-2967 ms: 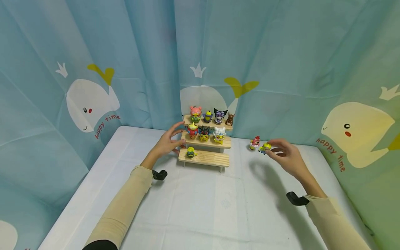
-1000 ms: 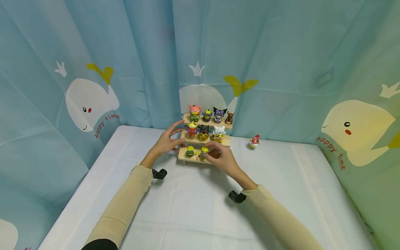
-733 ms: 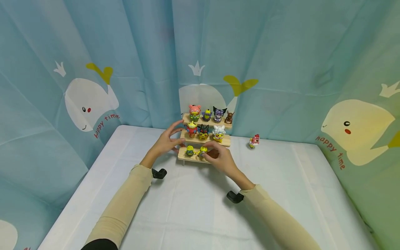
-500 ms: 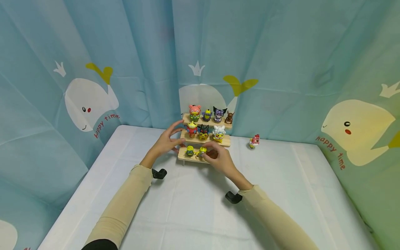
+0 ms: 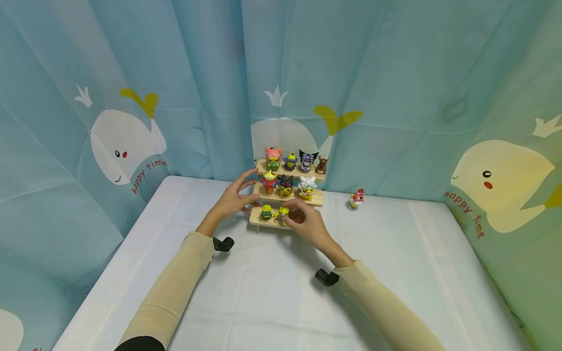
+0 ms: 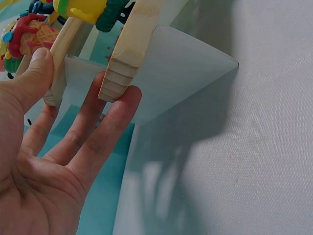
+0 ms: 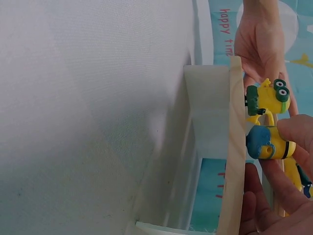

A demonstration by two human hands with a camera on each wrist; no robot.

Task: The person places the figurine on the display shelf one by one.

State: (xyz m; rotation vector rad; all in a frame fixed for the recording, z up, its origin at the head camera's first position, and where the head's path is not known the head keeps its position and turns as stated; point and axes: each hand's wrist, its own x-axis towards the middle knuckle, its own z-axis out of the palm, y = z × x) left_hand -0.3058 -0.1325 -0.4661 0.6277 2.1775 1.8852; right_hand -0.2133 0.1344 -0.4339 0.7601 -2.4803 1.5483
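Note:
My right hand [image 5: 309, 223] pinches a yellow-and-blue Minion figurine [image 7: 266, 142] between thumb and fingers at the bottom step of a wooden three-tier display stand [image 5: 262, 223]. The figurine's base is at the board. Close beside it, a green-and-yellow goggled Minion figurine [image 7: 266, 98] stands on the same step. My left hand [image 5: 231, 200] holds the left end of the stand, its thumb at one board and fingertips against the board ends [image 6: 117, 81]. The right part of the bottom step is hidden behind my right hand in the head view.
Several figurines stand on the upper tiers, among them a pink one [image 5: 273, 158] and a white-haired one [image 5: 307, 186]. A red-and-white figurine [image 5: 357, 198] stands on the white table [image 5: 263, 292] right of the stand. A blue curtain [image 5: 210, 97] hangs behind.
My right hand has carried the Minion figurine from the table at right to the bottom step, then shifted it slightly left toward the goggled one. My left hand has stayed at the stand.

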